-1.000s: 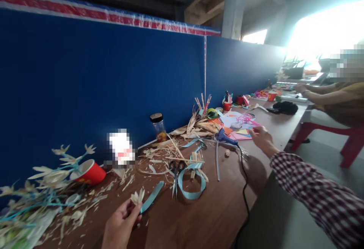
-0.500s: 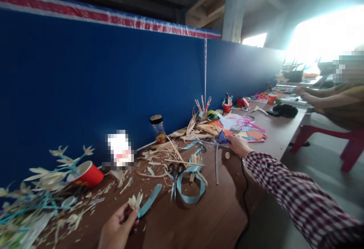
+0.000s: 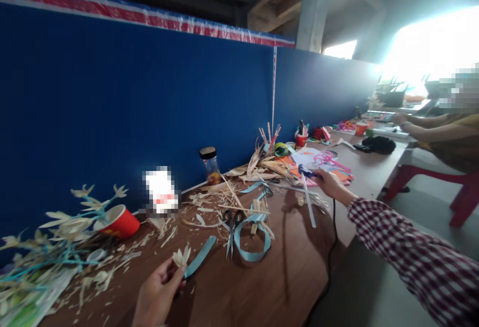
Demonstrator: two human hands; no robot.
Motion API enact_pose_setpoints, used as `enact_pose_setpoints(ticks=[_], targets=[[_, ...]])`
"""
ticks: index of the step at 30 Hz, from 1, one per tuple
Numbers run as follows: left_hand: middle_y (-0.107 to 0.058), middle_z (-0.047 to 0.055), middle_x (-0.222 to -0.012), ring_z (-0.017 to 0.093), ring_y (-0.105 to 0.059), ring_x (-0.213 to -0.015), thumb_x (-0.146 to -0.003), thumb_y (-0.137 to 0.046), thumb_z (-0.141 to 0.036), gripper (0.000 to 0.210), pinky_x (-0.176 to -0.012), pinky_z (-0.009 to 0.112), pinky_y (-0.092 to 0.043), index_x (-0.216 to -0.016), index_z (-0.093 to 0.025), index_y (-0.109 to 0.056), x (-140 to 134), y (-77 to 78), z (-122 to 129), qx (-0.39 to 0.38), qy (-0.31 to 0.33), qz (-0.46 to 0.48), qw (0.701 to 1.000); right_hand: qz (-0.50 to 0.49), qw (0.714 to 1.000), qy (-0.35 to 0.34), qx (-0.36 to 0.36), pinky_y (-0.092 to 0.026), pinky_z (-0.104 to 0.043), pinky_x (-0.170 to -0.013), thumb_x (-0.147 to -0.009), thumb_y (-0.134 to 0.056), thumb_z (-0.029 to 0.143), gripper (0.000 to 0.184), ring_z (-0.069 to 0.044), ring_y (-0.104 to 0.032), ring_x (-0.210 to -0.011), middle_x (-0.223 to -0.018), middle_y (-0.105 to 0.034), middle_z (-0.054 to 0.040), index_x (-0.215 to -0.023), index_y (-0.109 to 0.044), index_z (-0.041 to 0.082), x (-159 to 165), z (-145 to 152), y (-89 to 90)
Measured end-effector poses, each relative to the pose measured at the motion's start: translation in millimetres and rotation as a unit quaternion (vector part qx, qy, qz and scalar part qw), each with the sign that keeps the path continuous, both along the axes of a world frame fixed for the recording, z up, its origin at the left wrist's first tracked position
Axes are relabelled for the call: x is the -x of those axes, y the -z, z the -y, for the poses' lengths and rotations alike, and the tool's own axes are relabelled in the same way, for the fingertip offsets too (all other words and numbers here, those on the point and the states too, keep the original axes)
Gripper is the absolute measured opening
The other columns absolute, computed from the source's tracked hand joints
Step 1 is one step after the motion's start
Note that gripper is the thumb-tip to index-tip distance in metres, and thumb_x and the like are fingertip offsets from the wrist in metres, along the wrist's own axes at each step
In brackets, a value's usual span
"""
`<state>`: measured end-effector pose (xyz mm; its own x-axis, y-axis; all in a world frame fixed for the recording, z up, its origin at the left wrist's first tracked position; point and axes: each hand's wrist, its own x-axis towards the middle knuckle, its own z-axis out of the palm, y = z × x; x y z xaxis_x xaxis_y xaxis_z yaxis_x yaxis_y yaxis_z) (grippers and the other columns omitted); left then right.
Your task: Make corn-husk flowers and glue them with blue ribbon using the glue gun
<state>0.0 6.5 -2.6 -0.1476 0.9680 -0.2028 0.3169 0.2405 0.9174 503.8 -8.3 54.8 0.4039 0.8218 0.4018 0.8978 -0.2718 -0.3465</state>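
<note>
Between the thumb and fingers of my left hand (image 3: 159,287) is a small pale husk flower (image 3: 181,257), with a strip of light blue ribbon (image 3: 201,256) trailing from it to the right. My right hand (image 3: 333,185) is closed round a blue glue gun (image 3: 310,172), held above the table. A translucent glue stick (image 3: 309,202) hangs from the gun, and a black cord (image 3: 333,247) runs down past the table edge. Scissors (image 3: 231,232) and a loop of blue ribbon (image 3: 254,254) lie between my hands.
A tipped red paper cup (image 3: 129,221) and husk flowers on blue stems (image 3: 71,227) are at the left. Husk scraps surround a black-lidded jar (image 3: 210,165). Dried husks (image 3: 258,167) and coloured paper (image 3: 339,175) lie farther back. Another person (image 3: 445,137) sits at the far right.
My right hand has raised the glue gun off the table, with the glue stick swinging along and the cord following. My left hand still pinches the flower and ribbon.
</note>
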Motion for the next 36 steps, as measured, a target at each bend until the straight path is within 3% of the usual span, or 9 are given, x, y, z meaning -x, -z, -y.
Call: enact_pose_setpoints(ticks=[8, 14, 15, 17, 19, 24, 29, 32, 36], targets=[[-0.067, 0.002, -0.066, 0.018, -0.061, -0.057, -0.054, -0.062, -0.049, 0.058, -0.056, 0.027, -0.048, -0.097, -0.012, -0.062, -1, -3.8, 2, -0.008, 0.007, -0.001, 1.0, -0.149, 0.984, 0.001, -0.101, -0.038, -0.025, -0.053, -0.075, -0.042, 0.037, 0.029, -0.016, -0.051, -0.062, -0.067, -0.058, -0.0042, -0.076, -0.057, 0.013, 3, 3, -9.9], [-0.064, -0.001, -0.058, 0.015, -0.059, -0.052, -0.057, -0.063, -0.043, 0.047, -0.05, 0.023, -0.046, -0.092, -0.013, -0.063, -1, 0.0, 1, -0.023, 0.024, 0.022, 0.999, -0.304, 0.943, -0.089, -0.098, -0.043, -0.024, -0.049, -0.078, -0.038, 0.049, 0.036, -0.014, -0.054, -0.057, -0.071, -0.058, -0.0039, -0.09, -0.051, 0.018, 52, 16, -23.8], [-0.062, -0.002, -0.056, 0.014, -0.058, -0.051, -0.058, -0.062, -0.041, 0.045, -0.049, 0.022, -0.045, -0.093, -0.013, -0.062, 0, 0.3, 1, -0.028, 0.034, 0.033, 0.998, -0.339, 0.93, -0.115, -0.081, -0.043, -0.025, -0.05, -0.08, -0.038, 0.048, 0.035, -0.015, -0.056, -0.058, -0.071, -0.058, -0.0048, -0.091, -0.051, 0.018, 64, 19, -24.0], [-0.061, -0.002, -0.056, 0.012, -0.055, -0.047, -0.06, -0.062, -0.036, 0.039, -0.045, 0.02, -0.043, -0.092, -0.012, -0.061, 0, 0.4, 1, -0.025, 0.044, 0.041, 0.998, -0.48, 0.862, -0.148, -0.059, -0.044, -0.028, -0.052, -0.079, -0.042, 0.047, 0.031, -0.017, -0.057, -0.058, -0.07, -0.059, -0.0066, -0.091, -0.051, 0.019, 92, 25, -21.2], [-0.061, -0.001, -0.059, 0.011, -0.055, -0.048, -0.062, -0.062, -0.033, 0.035, -0.047, 0.02, -0.044, -0.09, -0.013, -0.061, 1, 0.4, 1, -0.026, 0.055, 0.063, 0.996, -0.562, 0.811, -0.154, -0.041, -0.045, -0.03, -0.052, -0.078, -0.046, 0.046, 0.026, -0.018, -0.056, -0.055, -0.065, -0.059, -0.006, -0.084, -0.052, 0.021, 123, 32, -14.8], [-0.058, -0.001, -0.058, 0.009, -0.052, -0.047, -0.062, -0.063, -0.028, 0.032, -0.048, 0.018, -0.044, -0.088, -0.01, -0.061, 3, 0.2, 0, -0.031, 0.059, 0.085, 0.994, -0.571, 0.764, -0.282, 0.107, -0.035, -0.026, -0.041, -0.08, -0.038, 0.053, 0.037, -0.013, -0.047, -0.044, -0.051, -0.051, -0.0016, -0.071, -0.053, 0.02, 206, 49, 4.2], [-0.055, -0.003, -0.053, 0.007, -0.05, -0.043, -0.064, -0.061, -0.027, 0.026, -0.046, 0.017, -0.042, -0.085, -0.011, -0.062, 3, -4.6, 1, -0.007, 0.064, 0.093, 0.994, -0.502, 0.756, -0.361, 0.213, -0.034, -0.02, -0.042, -0.075, -0.052, 0.048, 0.031, -0.009, -0.047, -0.045, -0.06, -0.055, 0.0014, -0.081, -0.053, 0.018, 261, 47, 15.6], [-0.06, 0.0, -0.061, 0.009, -0.054, -0.049, -0.062, -0.062, -0.025, 0.023, -0.046, 0.018, -0.044, -0.081, -0.011, -0.062, 2, -7.4, 2, -0.005, 0.055, 0.09, 0.994, -0.451, 0.779, -0.386, 0.201, -0.04, -0.021, -0.045, -0.078, -0.049, 0.046, 0.029, -0.011, -0.052, -0.051, -0.071, -0.058, -0.0003, -0.086, -0.053, 0.019, 276, 43, 18.3], [-0.064, 0.003, -0.062, 0.013, -0.056, -0.051, -0.062, -0.061, -0.023, 0.025, -0.044, 0.02, -0.044, -0.084, -0.011, -0.063, 5, -6.3, 0, -0.013, 0.035, 0.035, 0.999, -0.358, 0.824, -0.41, 0.16, -0.044, -0.023, -0.05, -0.082, -0.043, 0.042, 0.023, -0.013, -0.055, -0.055, -0.069, -0.059, -0.0002, -0.083, -0.051, 0.02, 289, 42, 18.4]])
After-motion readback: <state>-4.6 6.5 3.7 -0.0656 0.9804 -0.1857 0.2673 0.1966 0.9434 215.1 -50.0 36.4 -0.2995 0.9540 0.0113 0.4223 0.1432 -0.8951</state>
